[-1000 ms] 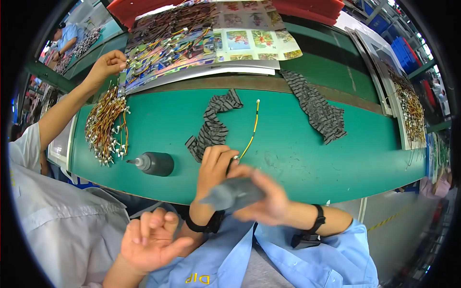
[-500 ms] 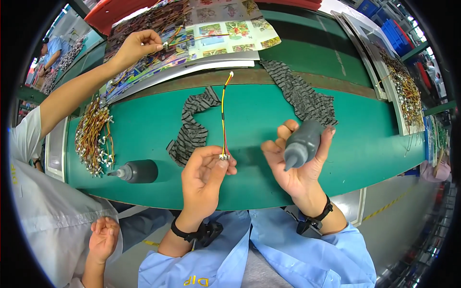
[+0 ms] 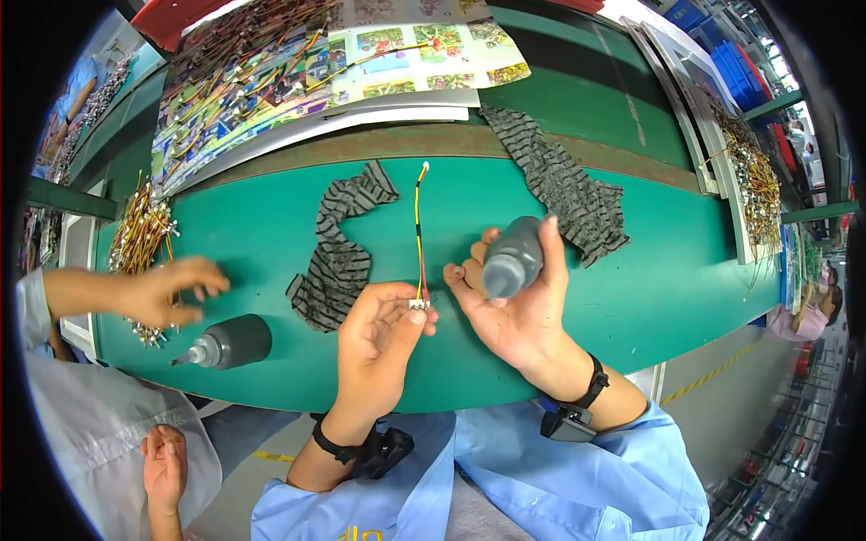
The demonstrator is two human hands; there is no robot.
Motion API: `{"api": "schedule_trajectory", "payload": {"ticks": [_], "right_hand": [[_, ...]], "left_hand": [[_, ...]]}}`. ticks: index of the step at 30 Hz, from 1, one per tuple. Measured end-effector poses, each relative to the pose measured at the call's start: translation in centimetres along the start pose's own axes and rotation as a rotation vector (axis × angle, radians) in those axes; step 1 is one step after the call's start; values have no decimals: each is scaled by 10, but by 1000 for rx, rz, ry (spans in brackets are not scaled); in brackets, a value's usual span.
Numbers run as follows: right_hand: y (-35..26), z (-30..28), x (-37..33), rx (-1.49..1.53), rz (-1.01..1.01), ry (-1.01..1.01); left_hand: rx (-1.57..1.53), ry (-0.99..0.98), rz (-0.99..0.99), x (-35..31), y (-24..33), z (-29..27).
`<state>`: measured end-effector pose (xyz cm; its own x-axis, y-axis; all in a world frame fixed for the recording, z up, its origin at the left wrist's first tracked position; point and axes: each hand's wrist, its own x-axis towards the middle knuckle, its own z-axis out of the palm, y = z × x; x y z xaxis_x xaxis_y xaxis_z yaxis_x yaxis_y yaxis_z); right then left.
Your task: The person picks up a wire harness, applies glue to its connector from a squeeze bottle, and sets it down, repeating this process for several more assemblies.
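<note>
My left hand (image 3: 374, 347) pinches the white connector (image 3: 419, 305) of a short wire cable between thumb and fingers. Its yellow, red and black wires (image 3: 419, 225) stand up from the grip, with a small white plug at the far end. In my right hand (image 3: 528, 329) is a dark grey squeeze bottle (image 3: 520, 248), gripped between thumb and fingers and tipped with its nozzle end toward me. A gap separates the nozzle end from the connector. Both hands are over the green table (image 3: 433, 370).
Striped grey cloths (image 3: 338, 257) lie beyond my hands. A co-worker's blurred hand (image 3: 167, 290) hovers over a wire bundle (image 3: 140, 225) at left, near a second bottle (image 3: 233, 341). Cables cover a printed sheet (image 3: 388, 86) at the back; more hang from a board (image 3: 753, 171) at right.
My right hand has brought the bottle left, closer to the connector. The co-worker's hand has come down from the printed sheet to the wire bundle. My left hand keeps its pinch.
</note>
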<state>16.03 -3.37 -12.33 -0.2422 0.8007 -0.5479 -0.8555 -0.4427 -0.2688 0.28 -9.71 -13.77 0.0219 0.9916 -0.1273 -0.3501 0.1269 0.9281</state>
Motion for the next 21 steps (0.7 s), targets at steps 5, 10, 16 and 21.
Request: {"api": "schedule_trajectory", "payload": {"ticks": [5,10,16,21], "right_hand": [[8,7,3,50,-17,24],[-5,-26,11,92,242,-505],[-9,-10,-5,-320,-74,-301],[-8,11,-13,-307,-222,-392]], "left_hand": [[-21,16,14,2,-2,-2],[-13,16,29,1,-2,-2],[-20,14,74,-2,-1,-3],[-89,11,134,-4,-3,-4]]}}
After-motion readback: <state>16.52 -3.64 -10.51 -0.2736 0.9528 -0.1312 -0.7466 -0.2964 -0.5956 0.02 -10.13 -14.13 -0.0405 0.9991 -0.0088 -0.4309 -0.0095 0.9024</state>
